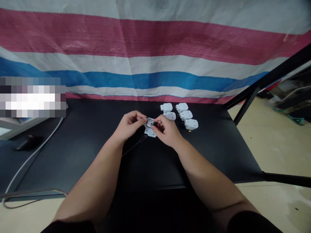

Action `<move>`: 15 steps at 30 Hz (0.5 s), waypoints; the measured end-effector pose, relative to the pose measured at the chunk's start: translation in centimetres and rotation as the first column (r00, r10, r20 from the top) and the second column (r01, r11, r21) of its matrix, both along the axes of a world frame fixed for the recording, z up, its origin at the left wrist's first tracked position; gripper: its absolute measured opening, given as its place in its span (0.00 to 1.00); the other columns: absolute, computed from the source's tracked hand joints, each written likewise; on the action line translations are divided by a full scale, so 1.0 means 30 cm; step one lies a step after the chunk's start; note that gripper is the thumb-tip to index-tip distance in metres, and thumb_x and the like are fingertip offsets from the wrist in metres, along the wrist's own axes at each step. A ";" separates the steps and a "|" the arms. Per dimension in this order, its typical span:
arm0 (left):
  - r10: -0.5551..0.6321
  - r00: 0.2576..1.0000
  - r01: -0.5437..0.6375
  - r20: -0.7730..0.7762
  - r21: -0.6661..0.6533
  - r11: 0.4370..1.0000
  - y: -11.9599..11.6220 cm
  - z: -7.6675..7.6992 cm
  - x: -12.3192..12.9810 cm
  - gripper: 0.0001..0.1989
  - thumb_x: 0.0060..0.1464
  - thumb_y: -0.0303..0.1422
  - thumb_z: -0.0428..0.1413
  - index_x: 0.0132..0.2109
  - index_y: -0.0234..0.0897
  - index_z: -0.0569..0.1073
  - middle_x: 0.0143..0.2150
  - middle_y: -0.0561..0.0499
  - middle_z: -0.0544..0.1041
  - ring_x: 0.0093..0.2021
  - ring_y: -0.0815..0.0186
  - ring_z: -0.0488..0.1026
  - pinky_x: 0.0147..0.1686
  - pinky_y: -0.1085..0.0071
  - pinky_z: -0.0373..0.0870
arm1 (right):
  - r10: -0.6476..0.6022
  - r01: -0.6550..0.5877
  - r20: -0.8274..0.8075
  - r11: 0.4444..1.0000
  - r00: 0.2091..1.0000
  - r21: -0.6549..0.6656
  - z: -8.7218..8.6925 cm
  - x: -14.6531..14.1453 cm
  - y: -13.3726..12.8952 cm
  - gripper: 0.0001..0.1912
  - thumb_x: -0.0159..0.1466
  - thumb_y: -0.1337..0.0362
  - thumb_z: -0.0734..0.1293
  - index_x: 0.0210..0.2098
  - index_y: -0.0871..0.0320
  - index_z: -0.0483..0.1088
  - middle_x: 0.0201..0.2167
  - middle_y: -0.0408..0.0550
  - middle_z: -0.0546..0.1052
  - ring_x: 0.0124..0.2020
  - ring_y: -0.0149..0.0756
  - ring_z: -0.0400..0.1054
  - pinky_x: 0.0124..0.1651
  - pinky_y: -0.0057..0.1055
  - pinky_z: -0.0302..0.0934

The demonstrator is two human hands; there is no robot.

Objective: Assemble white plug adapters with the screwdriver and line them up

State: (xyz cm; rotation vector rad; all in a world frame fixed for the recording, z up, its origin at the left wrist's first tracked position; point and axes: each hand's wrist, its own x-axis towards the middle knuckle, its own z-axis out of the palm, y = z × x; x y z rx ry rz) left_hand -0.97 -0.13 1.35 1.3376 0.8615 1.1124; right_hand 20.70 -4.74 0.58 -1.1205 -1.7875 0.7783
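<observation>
My left hand (131,124) pinches the left edge of an open white plug housing (149,121), with metal bits showing inside it. My right hand (167,130) is closed at the housing's right side, thumb and fingertips on a small dark part (154,123) that I cannot make out fully. Just below both hands, a white plug cover (150,132) with small holes lies on the black table. A thin screwdriver (136,145) rests on the tabletop near my left wrist, its handle end close to the cover.
Several white plugs (186,115) with pins pointing left sit beyond my right hand, a tiny yellow piece (190,131) beside them. At left are a dark mouse (28,142) and a pale cable (36,151). A striped sheet (155,38) hangs behind the black table (209,161).
</observation>
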 end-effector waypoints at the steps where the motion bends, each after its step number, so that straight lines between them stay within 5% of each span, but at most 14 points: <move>1: -0.011 1.000 0.011 0.000 0.001 1.000 -0.002 0.002 0.001 0.14 0.55 0.39 0.75 0.38 0.34 0.83 0.34 0.48 0.83 0.34 0.67 0.78 0.36 0.73 0.77 | 0.000 0.001 -0.013 1.000 1.000 0.008 -0.001 -0.001 0.001 0.08 0.70 0.60 0.72 0.46 0.52 0.70 0.28 0.38 0.73 0.24 0.31 0.66 0.31 0.33 0.63; 6: -0.076 0.996 0.077 -0.046 0.013 0.997 -0.004 0.008 -0.003 0.17 0.50 0.35 0.78 0.38 0.35 0.79 0.28 0.56 0.73 0.27 0.74 0.72 0.29 0.78 0.70 | -0.022 0.022 0.006 0.998 1.000 0.066 -0.005 -0.004 0.002 0.07 0.68 0.61 0.72 0.44 0.52 0.71 0.28 0.39 0.71 0.27 0.32 0.66 0.32 0.32 0.62; 15: -0.106 0.993 0.107 -0.041 0.002 0.994 -0.004 -0.015 0.001 0.17 0.51 0.35 0.77 0.40 0.35 0.77 0.28 0.56 0.73 0.28 0.71 0.77 0.31 0.76 0.75 | -0.077 0.069 0.040 0.983 0.996 0.169 -0.002 -0.015 0.000 0.04 0.67 0.64 0.72 0.39 0.52 0.72 0.26 0.37 0.68 0.26 0.31 0.65 0.33 0.31 0.63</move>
